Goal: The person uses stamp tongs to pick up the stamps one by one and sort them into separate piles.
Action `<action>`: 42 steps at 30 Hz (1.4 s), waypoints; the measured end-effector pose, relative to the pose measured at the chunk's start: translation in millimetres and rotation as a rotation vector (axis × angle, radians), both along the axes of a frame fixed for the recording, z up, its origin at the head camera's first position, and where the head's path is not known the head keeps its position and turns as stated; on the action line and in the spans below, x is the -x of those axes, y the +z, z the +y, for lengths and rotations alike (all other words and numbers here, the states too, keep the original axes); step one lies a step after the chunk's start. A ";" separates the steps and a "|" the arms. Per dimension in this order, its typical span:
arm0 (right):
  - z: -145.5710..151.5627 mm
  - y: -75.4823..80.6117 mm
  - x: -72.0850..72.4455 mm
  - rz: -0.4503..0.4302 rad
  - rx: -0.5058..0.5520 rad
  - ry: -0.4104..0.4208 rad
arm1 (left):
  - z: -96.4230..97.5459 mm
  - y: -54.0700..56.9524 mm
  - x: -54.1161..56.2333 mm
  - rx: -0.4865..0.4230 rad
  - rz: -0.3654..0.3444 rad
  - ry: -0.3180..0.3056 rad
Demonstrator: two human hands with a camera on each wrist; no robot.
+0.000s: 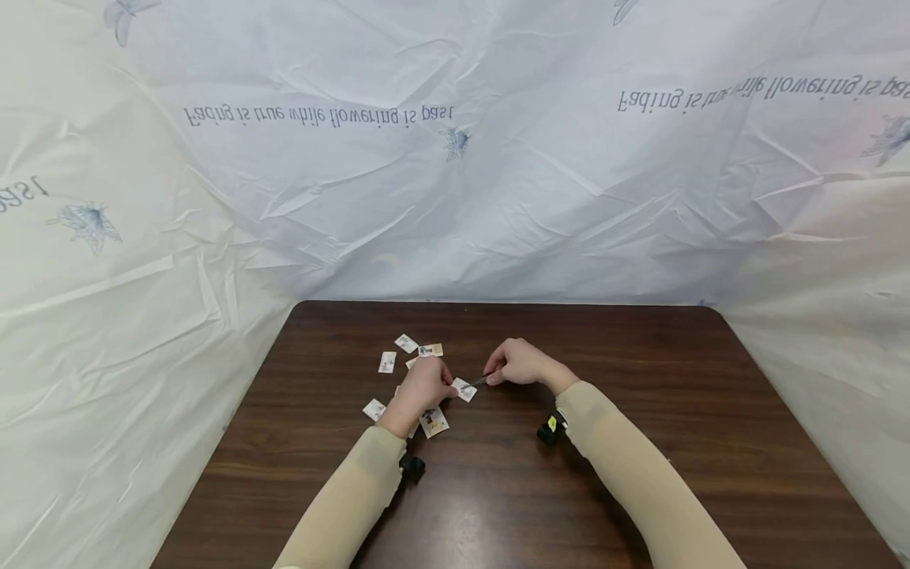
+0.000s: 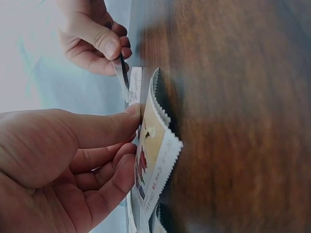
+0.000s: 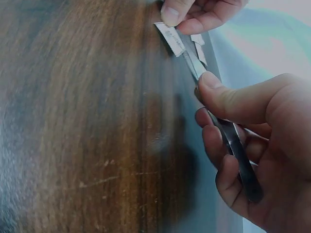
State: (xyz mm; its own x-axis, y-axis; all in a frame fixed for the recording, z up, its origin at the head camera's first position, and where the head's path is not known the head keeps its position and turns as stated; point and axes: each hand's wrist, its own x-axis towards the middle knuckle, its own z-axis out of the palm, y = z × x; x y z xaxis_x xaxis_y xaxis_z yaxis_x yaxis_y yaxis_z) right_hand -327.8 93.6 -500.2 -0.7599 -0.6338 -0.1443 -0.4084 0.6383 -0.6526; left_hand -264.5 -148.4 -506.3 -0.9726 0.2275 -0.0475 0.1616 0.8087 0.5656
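Left hand (image 1: 423, 386) pinches between thumb and finger a small white stamp (image 1: 465, 393) with grey print; right hand (image 1: 520, 362) curls round dark-handled tweezers (image 3: 246, 172), tips against it. From the head, it sits at the left hand's three o'clock, the right's eight. Only the left wrist view reveals the sawtooth edge of a picture stamp (image 2: 154, 141).

Head view: left hand (image 1: 424, 382) covers parts of several stamps (image 1: 434, 422); count uncertain, print too small to read. Rear of tweezers (image 1: 479, 381) hidden by right hand (image 1: 521, 361); whether the tips grip or merely touch the pale stamp (image 1: 466, 394) cannot be told. Both sleeves (image 1: 633, 466) and the desk (image 1: 640, 356) run off the bottom edge; lettering (image 1: 27, 191) cut at the sides. Left wrist view: desk grain blurred, lowest stamps cropped. Right wrist view: left hand cropped at top.
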 end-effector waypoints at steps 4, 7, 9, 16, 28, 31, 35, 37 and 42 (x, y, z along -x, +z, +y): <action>-1.4 -1.8 -0.9 0.035 -0.013 0.002 | -0.5 0.1 0.3 0.007 0.016 -0.008; -2.2 -2.4 -2.1 0.042 -0.002 -0.004 | -0.5 0.7 0.4 0.008 0.019 -0.011; -2.7 -2.5 -2.5 0.045 0.009 -0.005 | -0.4 1.2 0.6 0.010 0.019 -0.010; -3.7 -3.3 -4.4 0.039 0.034 -0.020 | 0.0 3.0 1.5 0.005 0.002 -0.003; -6.5 -2.3 -7.7 0.041 0.046 -0.018 | -0.5 2.7 1.3 0.007 -0.006 -0.005; -6.1 -3.9 -8.1 0.028 0.044 -0.023 | -0.6 1.6 1.0 0.011 0.008 -0.011; -5.6 -4.3 -11.1 0.004 0.038 -0.046 | 0.2 0.1 1.0 0.009 0.007 -0.006; -5.2 -4.1 -13.5 -0.001 0.040 -0.059 | 0.9 0.3 1.0 0.011 0.007 -0.004; -3.5 -7.2 -19.9 -0.020 0.054 -0.129 | 2.7 2.0 1.0 0.014 0.029 -0.015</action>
State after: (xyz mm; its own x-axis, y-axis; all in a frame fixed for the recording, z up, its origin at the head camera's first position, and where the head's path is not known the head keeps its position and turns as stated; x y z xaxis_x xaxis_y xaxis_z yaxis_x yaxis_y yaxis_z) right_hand -307.9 90.1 -507.4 -0.8330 -0.5381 -0.1288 -0.3113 0.6483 -0.6949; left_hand -265.5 -145.6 -504.3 -0.9701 0.2416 -0.0224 0.1900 0.8139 0.5490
